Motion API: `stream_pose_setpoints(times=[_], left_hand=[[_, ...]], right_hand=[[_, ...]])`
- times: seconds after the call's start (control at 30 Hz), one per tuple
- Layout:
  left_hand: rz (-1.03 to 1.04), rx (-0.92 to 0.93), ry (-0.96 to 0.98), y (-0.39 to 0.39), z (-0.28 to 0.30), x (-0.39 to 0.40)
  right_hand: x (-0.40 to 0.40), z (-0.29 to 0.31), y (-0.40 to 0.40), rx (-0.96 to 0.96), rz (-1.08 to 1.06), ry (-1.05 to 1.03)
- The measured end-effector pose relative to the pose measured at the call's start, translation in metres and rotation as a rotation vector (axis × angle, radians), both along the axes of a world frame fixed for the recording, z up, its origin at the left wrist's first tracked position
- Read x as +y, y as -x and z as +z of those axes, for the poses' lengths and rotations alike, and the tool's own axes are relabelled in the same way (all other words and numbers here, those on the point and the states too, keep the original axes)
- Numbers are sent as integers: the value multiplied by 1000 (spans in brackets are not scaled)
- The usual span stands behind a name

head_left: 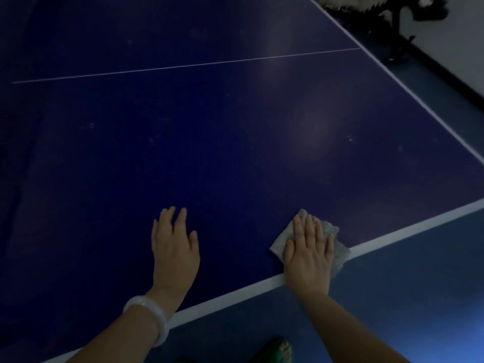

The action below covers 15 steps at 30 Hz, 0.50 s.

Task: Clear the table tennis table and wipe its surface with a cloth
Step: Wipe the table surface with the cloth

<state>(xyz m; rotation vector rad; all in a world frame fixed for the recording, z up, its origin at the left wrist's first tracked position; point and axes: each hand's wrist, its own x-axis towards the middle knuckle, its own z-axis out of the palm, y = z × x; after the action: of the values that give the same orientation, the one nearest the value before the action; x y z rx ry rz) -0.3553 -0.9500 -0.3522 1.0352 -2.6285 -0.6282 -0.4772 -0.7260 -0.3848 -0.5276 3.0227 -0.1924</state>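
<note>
Dim blue counter (235, 153); right hand (307, 255) presses cloth (337, 247) flat-fingered at the near edge to wipe; left hand (174, 247) rests flat, grip empty, likely bracing.

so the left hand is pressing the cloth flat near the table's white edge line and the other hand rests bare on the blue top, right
Not quite: the head view shows the right hand pressing the cloth flat near the table's white edge line. It is the left hand, the one with the bracelet, that rests bare on the blue top.
</note>
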Motion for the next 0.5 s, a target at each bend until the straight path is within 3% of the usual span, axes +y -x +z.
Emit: stream_pose_setpoints(times=[0.17,0.37,0.43,0.5], left_hand=[[18,-135,-155,110,2,67],[147,-280,52,145,-25,97],[147,-301,68,145,-29,96],[149,-309,80,146,-29,97]], right_hand=[[6,2,8,23,134,12],[62,-3,59,16,473,25],[95,-1,96,28,424,-17],[122,3,135,40,194,-43]])
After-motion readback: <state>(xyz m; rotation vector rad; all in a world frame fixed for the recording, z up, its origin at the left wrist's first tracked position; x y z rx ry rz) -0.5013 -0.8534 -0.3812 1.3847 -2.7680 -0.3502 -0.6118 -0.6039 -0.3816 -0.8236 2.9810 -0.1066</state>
